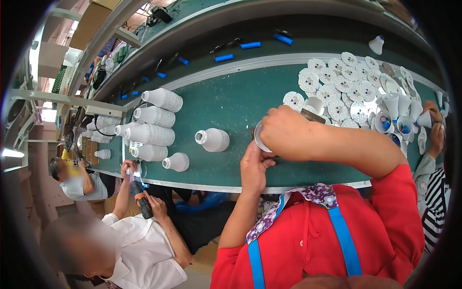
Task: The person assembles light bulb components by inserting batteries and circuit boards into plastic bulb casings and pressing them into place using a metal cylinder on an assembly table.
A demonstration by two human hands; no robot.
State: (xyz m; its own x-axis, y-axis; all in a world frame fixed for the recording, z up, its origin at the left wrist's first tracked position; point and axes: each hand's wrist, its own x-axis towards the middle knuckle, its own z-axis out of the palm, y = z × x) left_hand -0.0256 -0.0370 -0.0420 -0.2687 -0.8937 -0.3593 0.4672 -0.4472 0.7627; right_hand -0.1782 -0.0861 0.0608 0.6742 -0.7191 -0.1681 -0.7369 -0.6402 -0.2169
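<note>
My left hand (255, 166) is closed around a white lamp housing (259, 137), whose round rim faces my right hand. Over that rim my right hand (284, 132) is bent into a fist, its fingertips hidden. A flat brownish bar (313, 116) shows just beyond the right fist, and I cannot tell whether the fist grips it. To the left of my hands a white bottle-shaped lamp housing (212, 139) lies on the green table (231, 103). Round white LED boards (338, 110) are heaped beyond my right hand.
Several white housings (156, 117) lie in rows at the left. Funnel-shaped white parts (391, 106) stand at the right near another person's hand (435, 137). A co-worker at the left holds a power screwdriver (143, 203). Blue cylinders (250, 45) lie along the back.
</note>
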